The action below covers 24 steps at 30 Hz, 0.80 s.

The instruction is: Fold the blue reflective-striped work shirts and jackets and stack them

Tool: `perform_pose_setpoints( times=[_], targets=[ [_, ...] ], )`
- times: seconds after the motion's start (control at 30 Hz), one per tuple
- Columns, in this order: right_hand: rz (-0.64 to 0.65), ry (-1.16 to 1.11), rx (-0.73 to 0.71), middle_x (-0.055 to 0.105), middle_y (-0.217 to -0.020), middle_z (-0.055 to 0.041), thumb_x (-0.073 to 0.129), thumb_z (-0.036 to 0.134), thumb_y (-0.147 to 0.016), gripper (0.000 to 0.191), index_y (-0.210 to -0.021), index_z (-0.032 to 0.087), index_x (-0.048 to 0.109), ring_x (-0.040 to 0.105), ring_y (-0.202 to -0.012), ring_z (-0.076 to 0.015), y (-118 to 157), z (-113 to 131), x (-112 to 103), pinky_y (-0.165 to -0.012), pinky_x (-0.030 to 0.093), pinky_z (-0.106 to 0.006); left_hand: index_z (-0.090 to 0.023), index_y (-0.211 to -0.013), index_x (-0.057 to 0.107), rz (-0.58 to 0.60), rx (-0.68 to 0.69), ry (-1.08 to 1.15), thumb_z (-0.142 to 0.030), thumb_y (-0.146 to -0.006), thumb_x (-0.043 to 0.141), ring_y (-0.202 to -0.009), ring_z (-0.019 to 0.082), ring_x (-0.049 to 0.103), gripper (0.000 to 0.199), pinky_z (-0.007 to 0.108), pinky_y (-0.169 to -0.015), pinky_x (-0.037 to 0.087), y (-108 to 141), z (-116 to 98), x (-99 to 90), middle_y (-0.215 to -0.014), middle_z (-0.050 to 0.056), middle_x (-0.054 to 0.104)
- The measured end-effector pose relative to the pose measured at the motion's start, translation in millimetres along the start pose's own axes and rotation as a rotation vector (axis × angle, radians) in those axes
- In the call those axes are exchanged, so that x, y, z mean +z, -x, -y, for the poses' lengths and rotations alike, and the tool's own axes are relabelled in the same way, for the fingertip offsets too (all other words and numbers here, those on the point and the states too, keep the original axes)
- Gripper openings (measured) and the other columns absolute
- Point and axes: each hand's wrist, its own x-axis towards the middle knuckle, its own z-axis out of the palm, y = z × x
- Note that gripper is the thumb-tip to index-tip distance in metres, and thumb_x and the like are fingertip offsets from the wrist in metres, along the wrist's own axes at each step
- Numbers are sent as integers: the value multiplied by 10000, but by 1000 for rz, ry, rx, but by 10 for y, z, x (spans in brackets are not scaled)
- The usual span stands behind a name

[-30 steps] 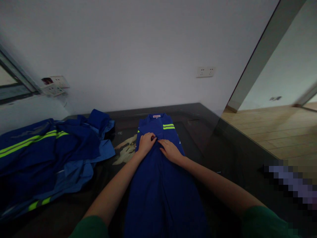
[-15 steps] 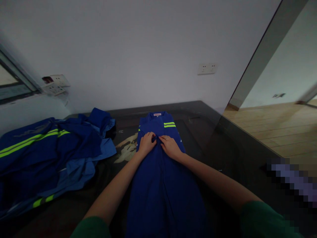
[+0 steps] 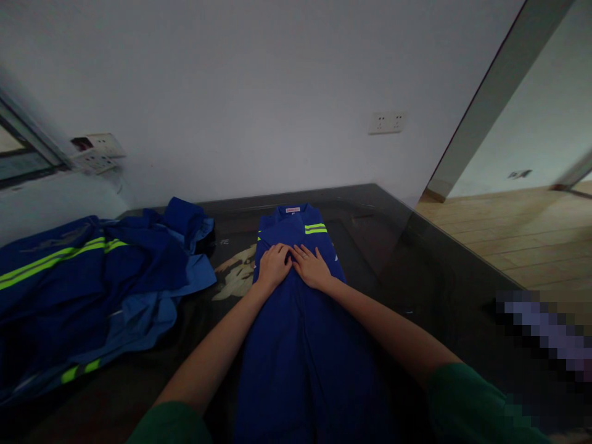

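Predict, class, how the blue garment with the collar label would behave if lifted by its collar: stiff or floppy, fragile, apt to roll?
The blue garment would probably hang floppy, since its cloth creases softly. Being fabric, it seems unlikely to break. Lying flat on the table, it probably wouldn't roll.

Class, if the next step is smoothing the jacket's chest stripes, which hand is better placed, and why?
Probably the right hand: it lies on the jacket just below the stripes, fingers spread. The left hand is farther from them, its fingers more curled.
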Motion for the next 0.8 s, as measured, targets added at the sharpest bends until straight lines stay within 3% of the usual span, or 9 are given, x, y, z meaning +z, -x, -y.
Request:
perform_pose_setpoints(
  times=[0.17,0.37,0.53,0.6,0.7,0.8],
  targets=[
    [65,-17,26,313,-1538,-92,304,323,-1000,496,-1472,181,354,234,-1436,-275,-48,9,-41,-1123,185,-613,-167,-1130,611,57,19,50,-152,-878,489,-1093,247,586,281,359,-942,467,34,-26,-23,-1158,94,650],
    [-8,-14,32,320,-1535,-93,285,341,-1006,509,-1479,161,337,236,-1436,-265,-57,35,4,-1134,170,-597,-188,-1099,654,119,7,94,-169,-904,466,-1115,210,607,271,323,-982,469,173,65,-10,-1197,74,656],
    [7,15,24,299,-1546,-76,295,393,-1006,523,-1493,203,311,203,-1447,-267,-42,29,83,-1137,144,-604,-149,-1217,626,191,72,128,-177,-891,470,-1247,226,531,362,374,-1079,398,278,119,-45,-1337,119,578],
    [7,18,19,282,-1554,-68,306,398,-1006,526,-1498,213,298,189,-1451,-268,-44,45,40,-1134,142,-612,-140,-1230,618,197,108,129,-171,-877,484,-1265,235,511,379,400,-1105,364,366,96,-179,-1339,133,572],
    [-29,7,8,241,-1569,-66,356,408,-996,551,-1507,217,273,136,-1462,-276,21,97,-136,-1128,137,-634,-163,-1247,600,187,160,159,-197,-901,467,-1232,223,525,372,398,-1096,369,624,19,-530,-1301,110,596],
    [-88,-58,-62,237,-1570,-98,411,390,-981,582,-1509,192,269,138,-1463,-262,317,184,-387,-1142,177,-590,-213,-1247,594,284,225,257,-222,-927,441,-1176,196,555,355,361,-1041,422,1040,-112,-959,-1262,73,615]
  ],
)
